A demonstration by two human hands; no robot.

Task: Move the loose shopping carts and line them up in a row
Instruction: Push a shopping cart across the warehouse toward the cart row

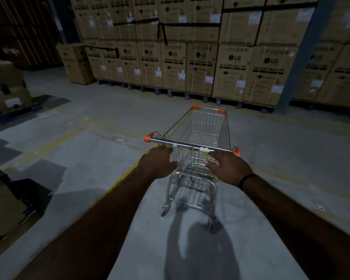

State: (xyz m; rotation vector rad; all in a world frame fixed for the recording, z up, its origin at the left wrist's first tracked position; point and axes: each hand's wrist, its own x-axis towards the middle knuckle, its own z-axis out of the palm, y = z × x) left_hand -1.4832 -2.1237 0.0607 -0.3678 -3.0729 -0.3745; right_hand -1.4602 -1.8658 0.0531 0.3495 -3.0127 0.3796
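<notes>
Behind the orange-capped chrome handle bar (187, 145) of the silver wire shopping cart (200, 126), left hand (160, 161) and right hand (228, 165) are held loosely open; an even, two-sided grip is advised for straight pushing.

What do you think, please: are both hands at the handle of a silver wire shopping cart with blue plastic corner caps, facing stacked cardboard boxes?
Not quite: the head view shows the plastic corner caps on the silver wire shopping cart are orange, not blue. The left hand and right hand are at its handle, and it faces the stacked cardboard boxes.
</notes>
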